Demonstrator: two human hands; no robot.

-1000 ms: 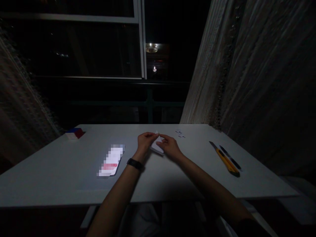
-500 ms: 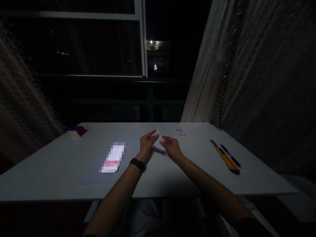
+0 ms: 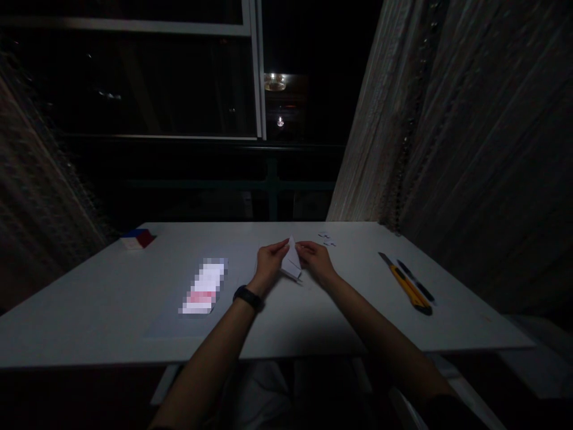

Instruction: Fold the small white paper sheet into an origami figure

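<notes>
A small folded white paper (image 3: 291, 263), pointed at its far end, is held between my two hands above the middle of the table. My left hand (image 3: 270, 261) is closed on its left edge, with thumb and fingers near the tip. Across from it, my right hand (image 3: 317, 258) pinches the right edge, also close to the tip. The paper's lower end hangs free between the palms, and a dark crease line shows on it. Some fingertips are hidden behind the paper.
On the white table (image 3: 102, 310) a lit phone (image 3: 205, 286) lies left of my hands, on a pale sheet (image 3: 165, 325). A toy cube (image 3: 137, 239) sits far left. Small paper scraps (image 3: 329, 240) lie beyond my right hand. A yellow utility knife (image 3: 409, 289) and a pen (image 3: 416, 280) lie right.
The paper has turned so its tip points more straight away from me. My right hand has moved its grip up toward the tip; my left hand has shifted slightly right.
</notes>
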